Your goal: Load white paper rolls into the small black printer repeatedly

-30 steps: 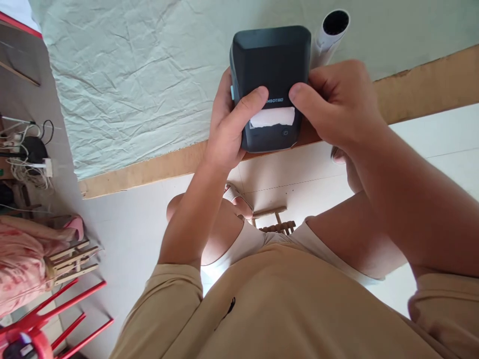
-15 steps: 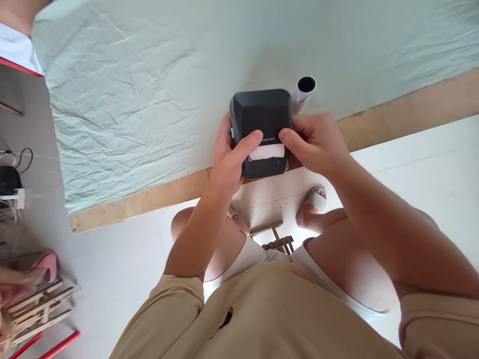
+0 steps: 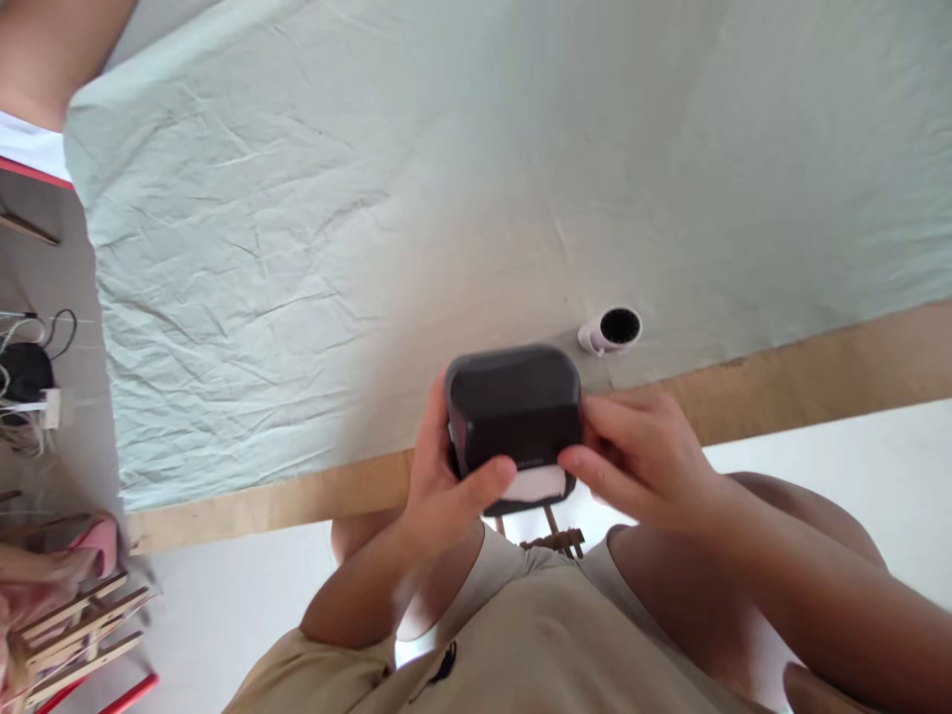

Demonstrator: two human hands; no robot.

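Observation:
Between my two hands is a dark, box-shaped device (image 3: 513,407) with rounded corners and a white paper strip (image 3: 536,483) on its near face. My left hand (image 3: 450,486) grips its left side, thumb on the front beside the strip. On the right side, my right hand (image 3: 644,456) holds it with the thumb at the front corner; its other fingers are curled and partly hidden. Just beyond my right hand, a white cylinder (image 3: 611,330) with a dark open end rests on the pale green cloth (image 3: 297,248).
The table's bare wooden edge (image 3: 275,500) runs along the near side. At the upper left are another person's arm (image 3: 63,55) and white sleeve. Cables (image 3: 26,397), a wooden rack (image 3: 85,635) and a pink shoe (image 3: 100,543) are at the left.
The device and both my hands have come down closer to my body, and the device is tilted more. The view has shifted, so the cylinder and table edge appear lower.

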